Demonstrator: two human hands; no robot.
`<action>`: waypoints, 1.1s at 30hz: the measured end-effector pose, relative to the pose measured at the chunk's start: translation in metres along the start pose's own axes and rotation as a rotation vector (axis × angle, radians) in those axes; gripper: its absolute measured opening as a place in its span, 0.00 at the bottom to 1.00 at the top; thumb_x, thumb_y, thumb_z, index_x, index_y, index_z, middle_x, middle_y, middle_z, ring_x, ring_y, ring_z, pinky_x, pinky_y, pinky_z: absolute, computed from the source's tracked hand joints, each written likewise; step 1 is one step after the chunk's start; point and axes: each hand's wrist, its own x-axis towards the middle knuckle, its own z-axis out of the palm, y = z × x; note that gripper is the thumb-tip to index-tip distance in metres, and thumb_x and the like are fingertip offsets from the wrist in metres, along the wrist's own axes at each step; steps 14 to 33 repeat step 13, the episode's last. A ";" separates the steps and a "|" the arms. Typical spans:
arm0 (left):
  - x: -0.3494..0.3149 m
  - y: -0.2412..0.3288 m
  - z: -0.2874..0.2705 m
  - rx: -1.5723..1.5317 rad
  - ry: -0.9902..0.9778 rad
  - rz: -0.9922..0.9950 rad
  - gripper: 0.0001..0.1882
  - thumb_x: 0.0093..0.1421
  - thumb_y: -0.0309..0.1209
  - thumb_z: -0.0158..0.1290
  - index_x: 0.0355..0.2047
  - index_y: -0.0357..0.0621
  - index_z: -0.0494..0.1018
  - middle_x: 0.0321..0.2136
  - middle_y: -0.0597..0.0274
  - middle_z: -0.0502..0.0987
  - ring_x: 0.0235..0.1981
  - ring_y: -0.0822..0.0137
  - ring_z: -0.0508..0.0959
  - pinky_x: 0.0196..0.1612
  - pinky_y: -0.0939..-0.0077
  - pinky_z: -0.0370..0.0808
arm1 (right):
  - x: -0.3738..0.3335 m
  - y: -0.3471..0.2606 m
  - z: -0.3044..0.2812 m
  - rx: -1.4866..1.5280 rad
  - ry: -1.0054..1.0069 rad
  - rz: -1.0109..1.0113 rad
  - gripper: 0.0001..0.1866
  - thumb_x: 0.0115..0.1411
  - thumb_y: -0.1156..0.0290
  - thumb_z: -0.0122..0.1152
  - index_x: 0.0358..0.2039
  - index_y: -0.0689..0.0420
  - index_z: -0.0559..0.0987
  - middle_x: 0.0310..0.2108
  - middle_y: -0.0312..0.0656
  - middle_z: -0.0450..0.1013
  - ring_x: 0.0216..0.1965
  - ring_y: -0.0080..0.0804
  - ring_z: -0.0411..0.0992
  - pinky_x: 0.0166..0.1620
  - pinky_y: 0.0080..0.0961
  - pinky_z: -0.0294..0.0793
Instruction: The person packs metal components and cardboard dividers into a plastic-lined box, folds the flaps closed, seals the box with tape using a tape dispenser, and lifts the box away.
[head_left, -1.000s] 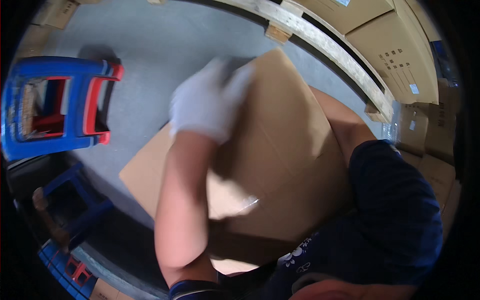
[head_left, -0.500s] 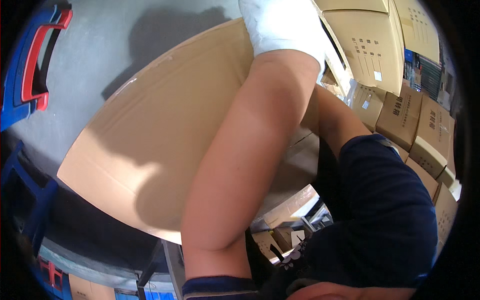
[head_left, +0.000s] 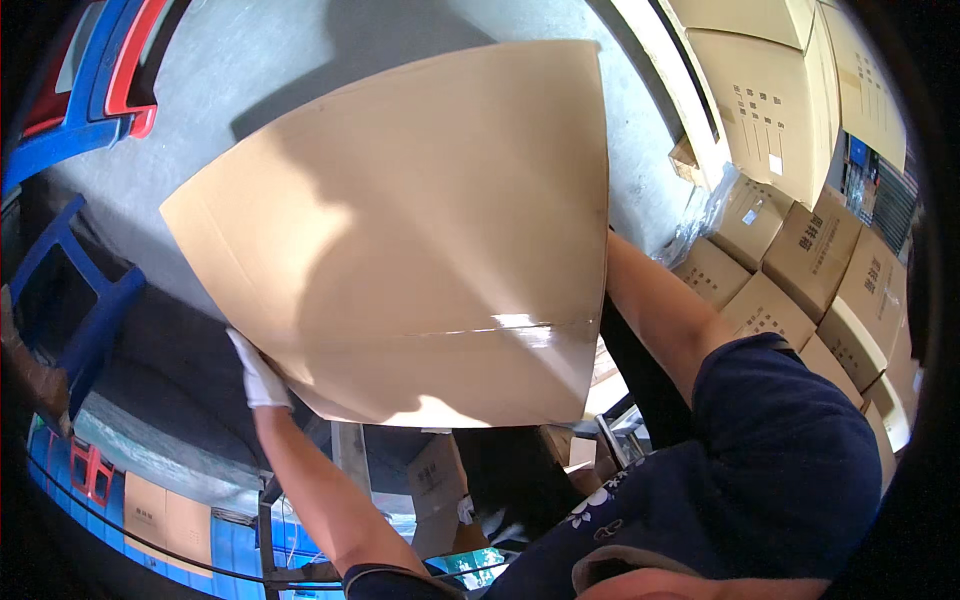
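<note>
A large brown cardboard box (head_left: 470, 220) fills the middle of the view, its broad face toward me and a strip of shiny tape across its near part. My left hand (head_left: 262, 378), in a white glove, grips the box's near left edge; part of its fingers is hidden behind the cardboard. On the other side, my right forearm (head_left: 655, 295) reaches along the right edge and passes behind the box. The right hand itself is hidden there, so its grip does not show.
Stacked cardboard cartons (head_left: 815, 240) stand at the right, beside a pale board edge (head_left: 690, 110). Crumpled clear plastic (head_left: 697, 218) lies near them. Blue and red plastic stools (head_left: 105, 90) stand at the far left, another blue stool (head_left: 75, 270) nearer. Below are a metal frame (head_left: 350, 455) and an open carton (head_left: 438, 485).
My left arm, which reached across the box to its far side, has drawn back to the near left edge. The box now sits farther right in view and shows its whole face.
</note>
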 end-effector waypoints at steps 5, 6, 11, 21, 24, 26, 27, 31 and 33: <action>-0.007 -0.025 -0.012 -0.051 -0.046 -0.009 0.39 0.63 0.59 0.26 0.64 0.45 0.45 0.64 0.60 0.49 0.64 0.60 0.51 0.65 0.66 0.47 | -0.005 -0.003 -0.008 -0.025 -0.004 0.028 0.32 0.61 0.42 0.37 0.56 0.51 0.68 0.57 0.43 0.64 0.56 0.41 0.63 0.60 0.31 0.57; -0.005 -0.026 -0.011 -0.043 -0.038 -0.026 0.38 0.63 0.59 0.26 0.64 0.45 0.46 0.64 0.60 0.50 0.63 0.60 0.52 0.64 0.66 0.48 | -0.006 -0.003 -0.010 -0.030 -0.005 0.034 0.32 0.61 0.42 0.37 0.56 0.51 0.68 0.57 0.43 0.64 0.56 0.41 0.63 0.60 0.31 0.57; -0.054 -0.025 0.042 -0.024 0.022 0.072 0.39 0.62 0.61 0.27 0.64 0.46 0.48 0.63 0.60 0.53 0.62 0.60 0.55 0.63 0.66 0.53 | -0.006 -0.005 -0.032 -0.073 0.014 0.064 0.32 0.61 0.42 0.37 0.56 0.51 0.68 0.56 0.43 0.64 0.56 0.41 0.63 0.60 0.32 0.57; -0.087 0.014 0.076 -0.248 -0.142 -0.265 0.41 0.60 0.64 0.29 0.64 0.47 0.49 0.62 0.60 0.55 0.62 0.60 0.56 0.63 0.66 0.52 | -0.008 -0.006 -0.047 -0.101 0.036 0.080 0.32 0.61 0.42 0.37 0.56 0.51 0.68 0.56 0.43 0.64 0.56 0.40 0.63 0.60 0.32 0.57; -0.087 0.014 0.076 -0.248 -0.142 -0.265 0.41 0.60 0.64 0.29 0.64 0.47 0.49 0.62 0.60 0.55 0.62 0.60 0.56 0.63 0.66 0.52 | -0.008 -0.006 -0.047 -0.101 0.036 0.080 0.32 0.61 0.42 0.37 0.56 0.51 0.68 0.56 0.43 0.64 0.56 0.40 0.63 0.60 0.32 0.57; -0.087 0.014 0.076 -0.248 -0.142 -0.265 0.41 0.60 0.64 0.29 0.64 0.47 0.49 0.62 0.60 0.55 0.62 0.60 0.56 0.63 0.66 0.52 | -0.008 -0.006 -0.047 -0.101 0.036 0.080 0.32 0.61 0.42 0.37 0.56 0.51 0.68 0.56 0.43 0.64 0.56 0.40 0.63 0.60 0.32 0.57; -0.087 0.014 0.076 -0.248 -0.142 -0.265 0.41 0.60 0.64 0.29 0.64 0.47 0.49 0.62 0.60 0.55 0.62 0.60 0.56 0.63 0.66 0.52 | -0.008 -0.006 -0.047 -0.101 0.036 0.080 0.32 0.61 0.42 0.37 0.56 0.51 0.68 0.56 0.43 0.64 0.56 0.40 0.63 0.60 0.32 0.57; -0.087 0.014 0.076 -0.248 -0.142 -0.265 0.41 0.60 0.64 0.29 0.64 0.47 0.49 0.62 0.60 0.55 0.62 0.60 0.56 0.63 0.66 0.52 | -0.008 -0.006 -0.047 -0.101 0.036 0.080 0.32 0.61 0.42 0.37 0.56 0.51 0.68 0.56 0.43 0.64 0.56 0.40 0.63 0.60 0.32 0.57; -0.087 0.014 0.076 -0.248 -0.142 -0.265 0.41 0.60 0.64 0.29 0.64 0.47 0.49 0.62 0.60 0.55 0.62 0.60 0.56 0.63 0.66 0.52 | -0.008 -0.006 -0.047 -0.101 0.036 0.080 0.32 0.61 0.42 0.37 0.56 0.51 0.68 0.56 0.43 0.64 0.56 0.40 0.63 0.60 0.32 0.57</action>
